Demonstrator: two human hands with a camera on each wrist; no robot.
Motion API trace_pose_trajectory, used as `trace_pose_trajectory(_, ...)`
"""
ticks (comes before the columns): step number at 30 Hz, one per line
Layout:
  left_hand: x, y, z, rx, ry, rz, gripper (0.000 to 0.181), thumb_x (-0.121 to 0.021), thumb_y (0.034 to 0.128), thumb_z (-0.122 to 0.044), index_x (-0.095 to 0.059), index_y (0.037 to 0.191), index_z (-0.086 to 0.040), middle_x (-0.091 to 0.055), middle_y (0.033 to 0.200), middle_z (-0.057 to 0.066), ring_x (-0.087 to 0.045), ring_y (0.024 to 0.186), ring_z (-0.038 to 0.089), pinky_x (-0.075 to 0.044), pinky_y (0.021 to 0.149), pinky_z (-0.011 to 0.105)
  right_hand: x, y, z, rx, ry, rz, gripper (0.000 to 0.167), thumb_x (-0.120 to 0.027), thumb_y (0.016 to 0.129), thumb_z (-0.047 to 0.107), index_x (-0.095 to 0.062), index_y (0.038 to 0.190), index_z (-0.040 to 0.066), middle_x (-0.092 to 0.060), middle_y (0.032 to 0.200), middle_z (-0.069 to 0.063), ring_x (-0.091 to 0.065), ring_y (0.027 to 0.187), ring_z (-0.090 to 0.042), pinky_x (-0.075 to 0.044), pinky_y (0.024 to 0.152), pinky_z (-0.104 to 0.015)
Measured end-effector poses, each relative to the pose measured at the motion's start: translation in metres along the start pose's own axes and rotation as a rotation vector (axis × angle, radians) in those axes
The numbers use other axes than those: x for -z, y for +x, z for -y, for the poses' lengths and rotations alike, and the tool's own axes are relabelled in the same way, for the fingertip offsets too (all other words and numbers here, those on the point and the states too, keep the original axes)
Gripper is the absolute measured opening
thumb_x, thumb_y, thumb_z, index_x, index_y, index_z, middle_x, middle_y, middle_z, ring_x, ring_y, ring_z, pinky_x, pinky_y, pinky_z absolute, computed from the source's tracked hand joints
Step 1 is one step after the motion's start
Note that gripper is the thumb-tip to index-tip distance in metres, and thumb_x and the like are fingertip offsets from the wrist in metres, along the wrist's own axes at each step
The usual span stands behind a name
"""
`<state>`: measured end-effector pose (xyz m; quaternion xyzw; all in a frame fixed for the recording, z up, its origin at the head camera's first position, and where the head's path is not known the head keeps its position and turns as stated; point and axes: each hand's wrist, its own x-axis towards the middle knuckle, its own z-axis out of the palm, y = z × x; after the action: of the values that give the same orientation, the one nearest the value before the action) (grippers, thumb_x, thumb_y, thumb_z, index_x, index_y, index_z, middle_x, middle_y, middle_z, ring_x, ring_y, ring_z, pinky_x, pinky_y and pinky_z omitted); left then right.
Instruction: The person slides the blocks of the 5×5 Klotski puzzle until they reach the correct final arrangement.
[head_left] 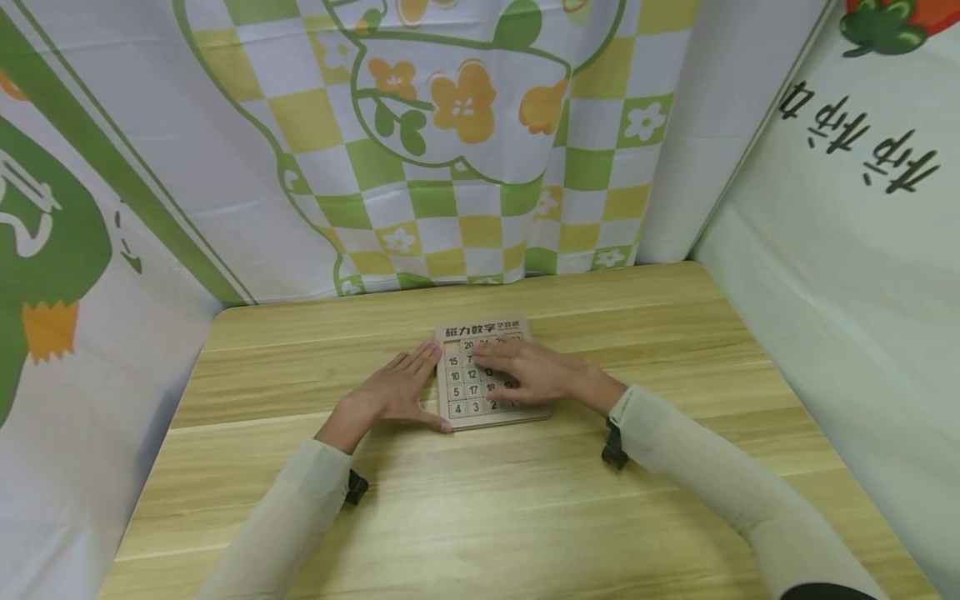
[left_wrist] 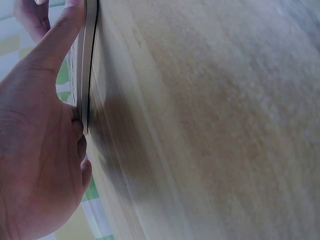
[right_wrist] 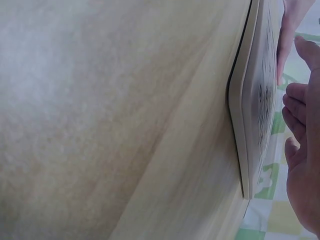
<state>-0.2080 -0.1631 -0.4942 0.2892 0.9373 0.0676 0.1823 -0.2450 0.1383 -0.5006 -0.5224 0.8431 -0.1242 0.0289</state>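
A wooden number sliding puzzle lies flat on the table, with Chinese lettering along its top edge. Numbered tiles fill its frame, and a bare slot shows at the upper left, beside tile 20. My left hand rests at the puzzle's left side, its fingers straight against the upper left edge and its thumb at the lower left corner. Over the right part of the tiles is my right hand, hiding several of them. In the right wrist view, the relaxed fingers stand apart from the puzzle's face.
The wooden table extends around the puzzle on all sides. Behind it hangs a checked, flowered curtain, with printed white cloths at the sides. A small black device sits under the right sleeve.
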Motion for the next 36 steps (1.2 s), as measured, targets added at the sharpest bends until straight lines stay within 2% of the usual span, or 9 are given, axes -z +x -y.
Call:
trace_pose_trajectory(9,-0.001,0.0,0.002,-0.005,-0.004,-0.01,0.139,-0.07,0.0798,-0.084,-0.002,0.17,-0.002,0.001,0.178,0.015,-0.002,0.165,0.03,-0.008,0.135,0.049,0.003,-0.002,0.014,0.035,-0.01,0.025,0.073,-0.059,0.106,0.052,-0.048,0.158,0.002,-0.044,0.165,-0.017,-0.04,0.154,-0.035,-0.029,0.129,-0.058)
trace_pose_trajectory(24,-0.002,0.0,0.002,0.005,-0.013,0.01,0.139,-0.069,0.0804,-0.084,0.001,0.17,-0.003,0.004,0.178,0.014,0.0,0.165,0.028,-0.005,0.135,0.048,0.0,-0.008,0.039,0.129,-0.053,0.057,0.073,-0.055,0.106,0.055,-0.049,0.157,0.002,-0.047,0.163,-0.015,-0.042,0.153,-0.032,-0.029,0.128,-0.058)
trace_pose_trajectory(32,-0.005,0.003,0.006,-0.002,-0.031,0.013,0.142,-0.067,0.0787,-0.087,0.001,0.169,-0.002,0.005,0.178,0.015,0.002,0.165,0.029,-0.004,0.135,0.049,-0.001,-0.009,0.051,0.204,-0.063,0.078,0.072,-0.053,0.108,0.055,-0.05,0.156,0.002,-0.047,0.163,-0.014,-0.041,0.154,-0.028,-0.029,0.129,-0.054)
trace_pose_trajectory(36,-0.005,0.003,0.006,-0.001,-0.029,0.017,0.142,-0.067,0.0785,-0.087,0.002,0.169,-0.003,0.006,0.178,0.015,0.003,0.165,0.029,-0.004,0.135,0.048,-0.003,-0.009,0.054,0.206,-0.073,0.107,0.073,-0.05,0.108,0.057,-0.047,0.158,0.003,-0.044,0.165,-0.013,-0.039,0.155,-0.027,-0.027,0.13,-0.052)
